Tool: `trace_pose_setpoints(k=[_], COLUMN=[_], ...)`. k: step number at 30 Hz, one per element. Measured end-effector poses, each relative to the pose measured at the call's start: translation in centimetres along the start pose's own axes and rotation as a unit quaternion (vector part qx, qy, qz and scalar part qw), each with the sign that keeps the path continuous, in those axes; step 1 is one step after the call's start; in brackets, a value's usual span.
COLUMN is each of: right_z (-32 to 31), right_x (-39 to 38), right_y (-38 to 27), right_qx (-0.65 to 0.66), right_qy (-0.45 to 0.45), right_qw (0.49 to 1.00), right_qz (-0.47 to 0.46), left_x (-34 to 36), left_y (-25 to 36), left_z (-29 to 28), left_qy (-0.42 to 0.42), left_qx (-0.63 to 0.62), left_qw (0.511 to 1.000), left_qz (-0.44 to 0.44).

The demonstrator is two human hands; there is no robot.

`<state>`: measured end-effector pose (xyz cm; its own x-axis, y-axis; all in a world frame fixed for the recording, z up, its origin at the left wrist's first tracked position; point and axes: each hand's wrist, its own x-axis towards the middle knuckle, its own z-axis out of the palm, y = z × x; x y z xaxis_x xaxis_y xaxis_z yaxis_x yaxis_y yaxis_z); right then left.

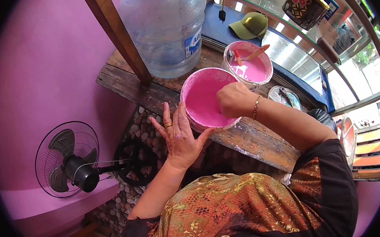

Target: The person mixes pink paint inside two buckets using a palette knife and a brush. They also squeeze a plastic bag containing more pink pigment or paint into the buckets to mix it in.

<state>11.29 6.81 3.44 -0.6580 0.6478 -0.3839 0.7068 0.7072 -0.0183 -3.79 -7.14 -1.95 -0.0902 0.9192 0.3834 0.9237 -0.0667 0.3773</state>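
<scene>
Left hand [180, 136] spread wide, fingers splayed at the near left side of the pink paint bucket [197, 89], thumb reaching along its near wall! Over to the right hand [233, 100]: curled like a fist at the bucket's mouth, fingertips tucked from sight, so whether it pinches anything I cannot tell. That bucket sits on the weathered wooden bench [255, 144], and just behind, to the right, stands a second bucket [269, 71] of pink; behind on the left, a big clear water jug [164, 32].
</scene>
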Motion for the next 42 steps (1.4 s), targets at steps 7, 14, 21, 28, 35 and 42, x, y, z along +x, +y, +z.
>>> trace_pose_setpoints(k=[7,14,21,28,35,42], right_z=[0.8,1.3,0.9,1.0,2.3,0.9], right_x=[1.0,1.1,-0.9,1.2,0.9,-0.9], right_y=[-1.5,0.6,-1.8,-1.7,0.8,-2.3], right_qx=[0.064,-0.026,0.036,0.047,-0.022,0.056], right_qy=[0.107,0.214,0.031,0.186,0.166,0.026], right_qw=[0.992,0.976,0.999,0.981,0.984,0.996], right_qz=[-0.006,-0.017,0.025,0.011,0.054,0.058], left_x=[0.2,0.3,0.2,0.4,0.4,0.4], left_y=[0.0,-0.2,-0.6,-0.6,-0.6,-0.8], left_z=[0.0,0.1,0.3,0.4,0.5,0.7], left_qy=[-0.015,-0.029,-0.019,-0.03,-0.036,-0.041], left_qx=[0.014,0.004,-0.005,-0.021,-0.017,-0.028], left_qw=[1.0,1.0,1.0,0.999,0.999,0.999], left_qz=[0.006,0.012,0.024,0.021,0.022,0.017])
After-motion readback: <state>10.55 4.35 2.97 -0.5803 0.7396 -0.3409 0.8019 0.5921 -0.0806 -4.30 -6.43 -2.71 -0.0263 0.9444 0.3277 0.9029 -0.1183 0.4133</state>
